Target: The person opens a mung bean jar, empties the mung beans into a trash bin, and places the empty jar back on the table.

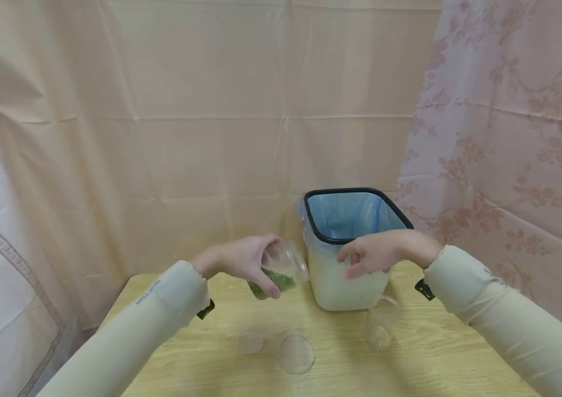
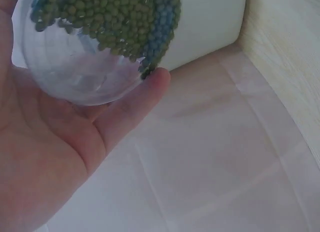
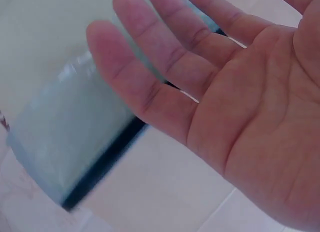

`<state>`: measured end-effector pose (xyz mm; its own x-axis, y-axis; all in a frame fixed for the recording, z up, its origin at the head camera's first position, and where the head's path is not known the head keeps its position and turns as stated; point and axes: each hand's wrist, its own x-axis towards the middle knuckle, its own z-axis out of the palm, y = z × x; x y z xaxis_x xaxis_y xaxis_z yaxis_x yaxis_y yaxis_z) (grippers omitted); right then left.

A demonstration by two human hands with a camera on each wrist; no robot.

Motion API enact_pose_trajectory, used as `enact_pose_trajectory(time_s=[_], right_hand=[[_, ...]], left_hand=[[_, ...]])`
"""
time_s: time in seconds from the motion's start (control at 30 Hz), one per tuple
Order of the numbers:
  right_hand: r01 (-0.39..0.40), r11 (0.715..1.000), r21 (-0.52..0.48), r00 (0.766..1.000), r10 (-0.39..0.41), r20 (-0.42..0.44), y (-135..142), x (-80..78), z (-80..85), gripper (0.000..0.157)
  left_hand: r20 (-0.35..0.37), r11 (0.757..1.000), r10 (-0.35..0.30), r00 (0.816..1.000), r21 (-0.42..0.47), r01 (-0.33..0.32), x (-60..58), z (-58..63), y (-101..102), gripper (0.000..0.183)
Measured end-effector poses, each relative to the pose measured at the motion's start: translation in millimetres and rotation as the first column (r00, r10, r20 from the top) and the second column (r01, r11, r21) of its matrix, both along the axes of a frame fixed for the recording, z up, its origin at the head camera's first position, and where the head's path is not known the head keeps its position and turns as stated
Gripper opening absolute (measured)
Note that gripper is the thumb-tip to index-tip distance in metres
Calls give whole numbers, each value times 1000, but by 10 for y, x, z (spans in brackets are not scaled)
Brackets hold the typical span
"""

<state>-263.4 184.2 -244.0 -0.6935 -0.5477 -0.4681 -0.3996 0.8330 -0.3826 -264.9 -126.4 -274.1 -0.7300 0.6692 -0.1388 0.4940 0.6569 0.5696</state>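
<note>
My left hand (image 1: 243, 259) grips a clear round plastic jar (image 1: 287, 262) part-filled with green mung beans (image 1: 281, 282). The jar is tipped on its side, its mouth toward the bin. In the left wrist view, the thumb and fingers wrap the clear wall, and the beans (image 2: 112, 22) lie heaped along one side. My right hand (image 1: 377, 253) hovers in front of the waste bin (image 1: 345, 286), holding nothing. Its fingers are spread and loosely bent in the right wrist view.
The cream bin has a black rim (image 1: 320, 231) and a blue liner (image 1: 355, 212). Two clear round discs (image 1: 296, 354) lie on the wooden table (image 1: 211, 358) near the front. Another clear plastic container (image 1: 382, 325) sits right of them, by the bin's base. Curtains hang behind.
</note>
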Motion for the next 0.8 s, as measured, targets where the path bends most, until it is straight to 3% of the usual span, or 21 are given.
enact_pose_trajectory(time_s=[0.13,0.3,0.47,0.8], right_hand=[[-5,998,63,1000,4,16,-30,-75,143,57],[-2,995,98,999,-3,46,-60,-143,319,57],[14,998,58,997,-18,70,-21,-192,453,56],[130,990,51,988,-134,73,136,-365,710,61]], left_hand=[[78,1000,0,997,28,-2,-94,66,-7,99],[174,1000,-3,985,-13,5,-188,162,-19,102],[133,994,-9,991,-111,24,-238,276,-26,107],[108,958,67,992,-285,-34,-332,442,-67,105]])
